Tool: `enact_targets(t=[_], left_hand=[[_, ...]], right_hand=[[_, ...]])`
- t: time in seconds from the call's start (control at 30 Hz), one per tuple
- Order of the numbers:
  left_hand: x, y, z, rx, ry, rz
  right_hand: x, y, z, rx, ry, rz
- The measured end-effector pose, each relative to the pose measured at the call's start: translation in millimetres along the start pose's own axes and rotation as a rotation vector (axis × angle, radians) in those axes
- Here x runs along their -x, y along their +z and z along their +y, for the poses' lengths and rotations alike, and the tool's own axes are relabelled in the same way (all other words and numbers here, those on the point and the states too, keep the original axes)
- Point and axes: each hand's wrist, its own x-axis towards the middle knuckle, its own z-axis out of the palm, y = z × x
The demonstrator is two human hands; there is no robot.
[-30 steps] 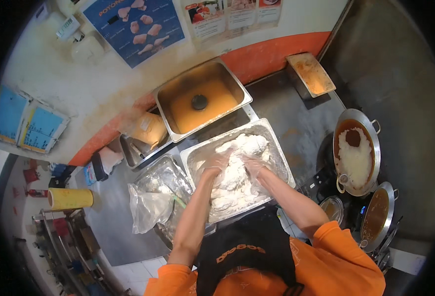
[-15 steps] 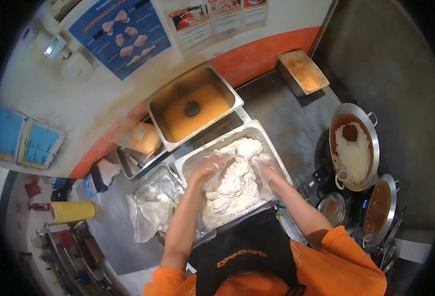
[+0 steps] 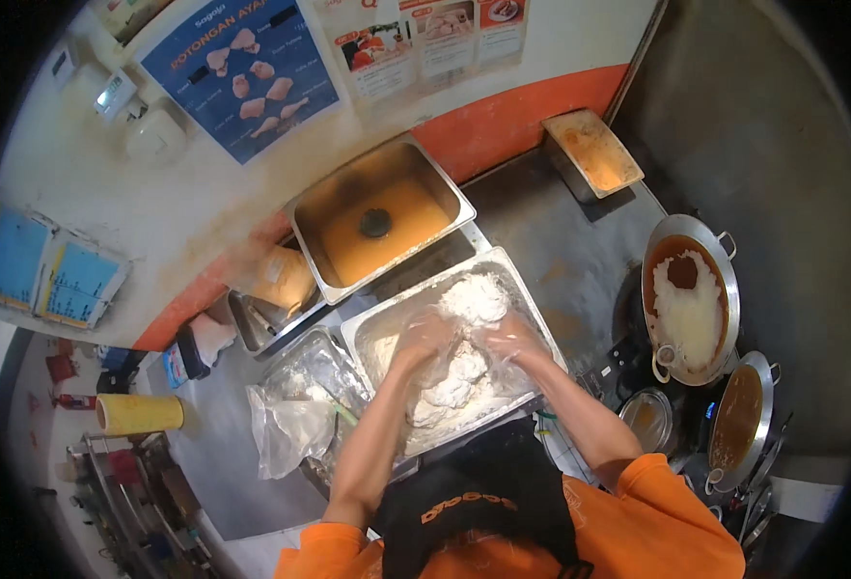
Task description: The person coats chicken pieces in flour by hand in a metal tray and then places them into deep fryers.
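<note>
1. Lying in a metal tray before the person: flour-coated pieces, white, lumpy, some clumped along the middle; one rounded heap at the far side.
2. Left hand, in clear plastic film: inside the tray, curled, fingers against the floury mass.
3. Right hand, likewise covered: inside the tray opposite the left, bent inward, fingers among the pieces. The two hands stand apart; fingertips are buried or blurred, so whether either pinches a piece cannot be told.
4. Deep metal pan, beyond the tray: orange liquid, with a round dark object in it.
5. Clear plastic bag, crumpled, left of the tray, against a second metal tray dusted white.
6. Brown package, beside the deep pan's left side.
7. Rectangular metal container, at the far right of the desk: orange-brown contents.
8. Round metal pan, two-handled, right: brown liquid, pale foam.
9. Smaller round pan, nearer the person: brown liquid.
10. Yellow cylinder, left of the desk.
11. Blue poster, on the wall: pictured meat cuts.
</note>
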Motion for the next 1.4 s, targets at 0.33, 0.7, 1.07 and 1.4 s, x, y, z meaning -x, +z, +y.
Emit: enact_targets(t=[0.33,0.7,1.07,1.4], left_hand=[[127,30,-49,0.387,-0.414,0.207],[110,50,-27,1.682,-0.658,0.23],[79,38,-39,1.818,-0.526,0.127],[140,16,18,2.09,-0.478,0.394]], right_hand=[[51,46,-57,0.929,-0.283,-0.224],[-65,15,0,0.798,0.065,-0.226],[-36,24,-31,0.269,0.249,-0.33],[-24,15,-92,0.658,0.051,-0.34]])
